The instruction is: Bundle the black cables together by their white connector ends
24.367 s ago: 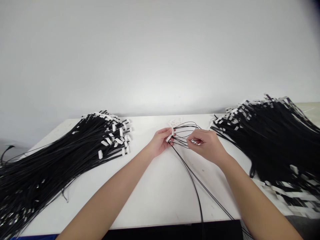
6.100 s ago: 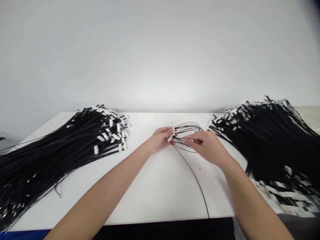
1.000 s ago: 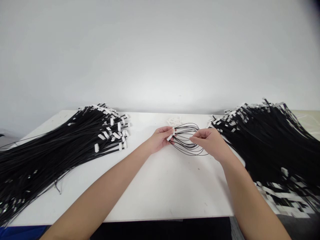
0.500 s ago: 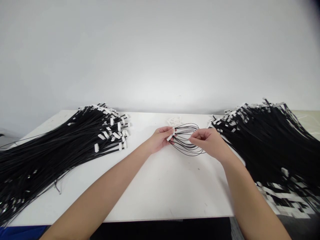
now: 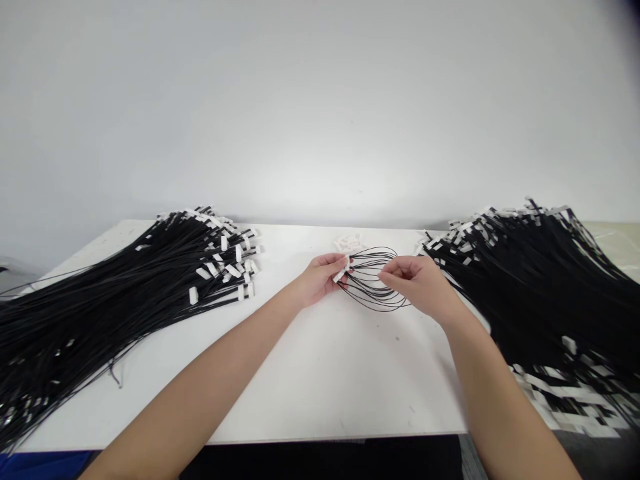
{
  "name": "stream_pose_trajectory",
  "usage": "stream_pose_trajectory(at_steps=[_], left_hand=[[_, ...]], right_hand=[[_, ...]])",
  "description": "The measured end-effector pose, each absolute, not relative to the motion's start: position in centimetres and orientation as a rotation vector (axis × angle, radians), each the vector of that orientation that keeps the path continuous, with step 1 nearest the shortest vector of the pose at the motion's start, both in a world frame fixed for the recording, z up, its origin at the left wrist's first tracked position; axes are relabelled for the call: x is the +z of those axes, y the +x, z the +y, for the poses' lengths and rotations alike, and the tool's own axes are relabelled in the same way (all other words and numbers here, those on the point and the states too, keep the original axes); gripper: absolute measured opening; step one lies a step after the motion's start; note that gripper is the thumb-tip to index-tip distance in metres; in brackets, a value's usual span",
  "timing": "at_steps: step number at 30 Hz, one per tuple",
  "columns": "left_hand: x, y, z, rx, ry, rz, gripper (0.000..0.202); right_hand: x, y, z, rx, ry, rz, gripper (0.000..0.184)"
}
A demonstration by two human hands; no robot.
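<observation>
Over the middle of the white table, my left hand (image 5: 323, 277) grips a white connector (image 5: 343, 269) between thumb and fingers. Several thin black wires (image 5: 371, 295) fan out of it to the right and bow into a loose bundle. At the other side of the bundle is my right hand (image 5: 413, 283), its thumb and index finger pinched together at the wires. Its other fingers are curled in, and what exactly sits in the pinch is too small to make out. Just behind the bundle lies a small heap of white connectors (image 5: 349, 243).
A thick pile of black wires with white connector ends (image 5: 130, 280) covers the table's left side. Another such pile (image 5: 545, 280) spreads over the right side. The white tabletop (image 5: 320, 380) meets a pale wall (image 5: 320, 120) at the back.
Hardly anything differs. Both hands stay in place on the connector and wires, with only a very slight shift of my right hand.
</observation>
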State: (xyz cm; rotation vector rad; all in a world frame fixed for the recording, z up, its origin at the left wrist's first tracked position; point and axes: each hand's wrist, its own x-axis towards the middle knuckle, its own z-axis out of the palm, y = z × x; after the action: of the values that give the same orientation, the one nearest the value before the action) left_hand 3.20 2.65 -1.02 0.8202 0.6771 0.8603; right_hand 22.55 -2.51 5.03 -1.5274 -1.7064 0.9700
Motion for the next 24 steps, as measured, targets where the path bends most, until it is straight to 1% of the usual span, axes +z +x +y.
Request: stream_pose_trajectory(at_steps=[5,7,13,15,20,24], left_hand=[[-1.0,3.2,2.6,0.848,0.832,0.694,0.030],[-0.9,3.2,2.6,0.853,0.826,0.693,0.029],[-1.0,3.1,2.5,0.837,0.842,0.676,0.027],[-1.0,3.1,2.5,0.841,0.843,0.668,0.026],[-0.9,3.1,2.4,0.846,0.848,0.655,0.027],[-0.9,3.0,2.4,0.846,0.873,0.666,0.029]], right_hand=[[4.5,22.5,-2.3,0.889,-1.522,-1.717,0.024],[4.3,22.3,-2.3,0.799,-1.527,-1.765,0.025],[2.9,21.2,-2.3,0.248,-1.444,-2.075,0.016],[2.4,20.9,-2.2,0.130,-1.411,-2.111,0.017],[1.6,20.6,-2.0,0.063,-1.349,-2.129,0.022],[1.5,20.3,-2.2,0.040,-1.354,-2.123,0.021]])
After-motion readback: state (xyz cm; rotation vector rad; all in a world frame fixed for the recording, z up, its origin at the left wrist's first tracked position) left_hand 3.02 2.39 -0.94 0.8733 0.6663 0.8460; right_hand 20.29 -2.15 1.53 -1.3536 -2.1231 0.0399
